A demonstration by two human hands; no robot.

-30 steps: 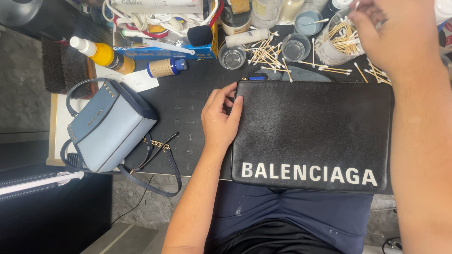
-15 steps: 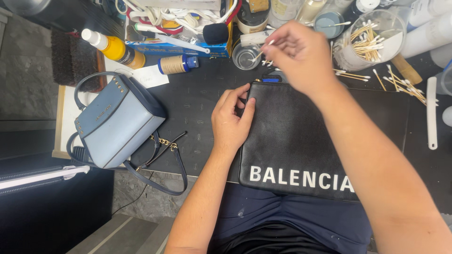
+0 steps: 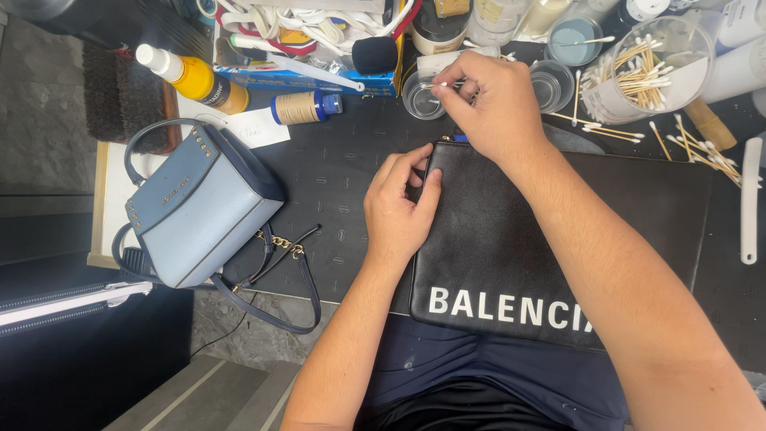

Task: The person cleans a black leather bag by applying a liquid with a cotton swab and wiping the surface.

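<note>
The right hand (image 3: pixel 487 104) pinches a cotton swab (image 3: pixel 437 85) between thumb and fingers; the swab's long axis runs sideways, its tip over a small clear cup (image 3: pixel 418 97) just beyond the black pouch (image 3: pixel 558 231). The left hand (image 3: pixel 399 207) lies flat-fingered on the pouch's top-left corner, holding nothing — it is nearer the pouch edge; the right hand hovers just above that corner.

Landmark: blue handbag (image 3: pixel 195 211), lying on its side at bench (image 3: pixel 335 191) left edge, strap looped toward near edge. Behind it: yellow squeeze bottle (image 3: pixel 195 78) and small tan bottle with blue cap (image 3: pixel 303 107), both lying flat. Far right of it: clear cup of cotton swabs (image 3: pixel 648 68); loose swabs (image 3: pixel 702 152) scattered beside the cup.
</note>
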